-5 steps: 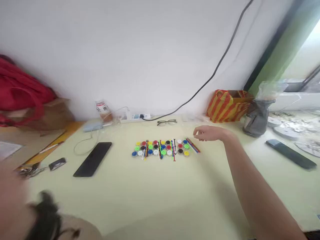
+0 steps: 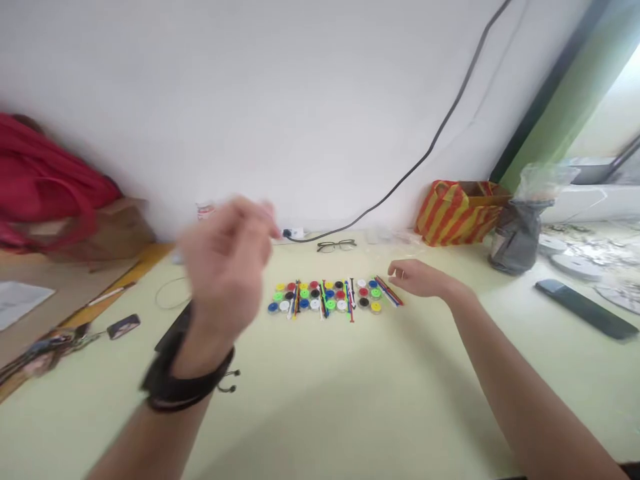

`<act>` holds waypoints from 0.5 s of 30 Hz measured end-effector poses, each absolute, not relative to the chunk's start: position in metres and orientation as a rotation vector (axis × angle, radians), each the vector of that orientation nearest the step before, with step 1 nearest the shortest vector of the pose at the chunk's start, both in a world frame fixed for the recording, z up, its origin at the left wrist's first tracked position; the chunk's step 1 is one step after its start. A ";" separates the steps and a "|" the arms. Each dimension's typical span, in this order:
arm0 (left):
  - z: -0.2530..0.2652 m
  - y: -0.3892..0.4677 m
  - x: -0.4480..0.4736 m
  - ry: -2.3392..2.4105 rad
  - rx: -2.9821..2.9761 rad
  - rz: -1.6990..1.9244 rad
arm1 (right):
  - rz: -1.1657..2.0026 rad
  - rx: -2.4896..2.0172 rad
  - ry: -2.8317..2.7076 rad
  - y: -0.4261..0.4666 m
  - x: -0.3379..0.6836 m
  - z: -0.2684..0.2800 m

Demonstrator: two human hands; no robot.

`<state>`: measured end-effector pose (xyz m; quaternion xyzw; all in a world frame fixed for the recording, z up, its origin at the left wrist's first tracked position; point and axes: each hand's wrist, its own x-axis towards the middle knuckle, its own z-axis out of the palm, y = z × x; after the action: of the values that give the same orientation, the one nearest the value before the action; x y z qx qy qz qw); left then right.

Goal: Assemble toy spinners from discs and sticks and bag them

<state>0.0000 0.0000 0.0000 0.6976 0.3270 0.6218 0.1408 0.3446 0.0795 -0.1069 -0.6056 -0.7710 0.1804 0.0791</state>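
My left hand [image 2: 227,267], with a black band at the wrist, hangs raised in front of the wall and table. It is smeared by motion, so its fingers and anything in them cannot be made out. My right hand [image 2: 417,278] is low over the table at the right end of a colourful group. Its fingers are loosely bent and a little apart, with nothing visible in them. Closest to it lies a bundle of thin coloured sticks [image 2: 389,291]. Small round discs [image 2: 315,305] in several colours stand in rows, with more thin sticks [image 2: 351,300] laid between them.
Behind the group are eyeglasses [image 2: 336,246] and a power strip [image 2: 297,233] with a black cable [image 2: 430,148]. A striped bag [image 2: 445,217], a grey bag [image 2: 516,240] and a dark phone [image 2: 585,310] are at right. Keys [image 2: 63,343] and a red bag [image 2: 45,173] are at left.
My left hand has swung up and rightward from the lower left edge, now covering part of the black phone-like slab. My right hand stays beside the stick bundle, slightly lower.
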 end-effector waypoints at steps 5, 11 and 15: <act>-0.082 0.011 -0.013 1.447 2.510 1.114 | 0.372 -1.614 -2.239 0.042 0.328 -0.135; -0.144 0.045 -0.079 1.734 2.368 1.117 | 0.401 -1.461 -2.245 0.026 0.320 -0.150; -0.161 0.061 -0.100 1.797 2.086 1.083 | 0.377 -1.458 -2.225 0.031 0.325 -0.154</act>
<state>-0.0998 0.0608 -0.1611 0.7022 0.6047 0.3647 0.0912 0.3245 0.0315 -0.1537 -0.5288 -0.8068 0.1366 0.2253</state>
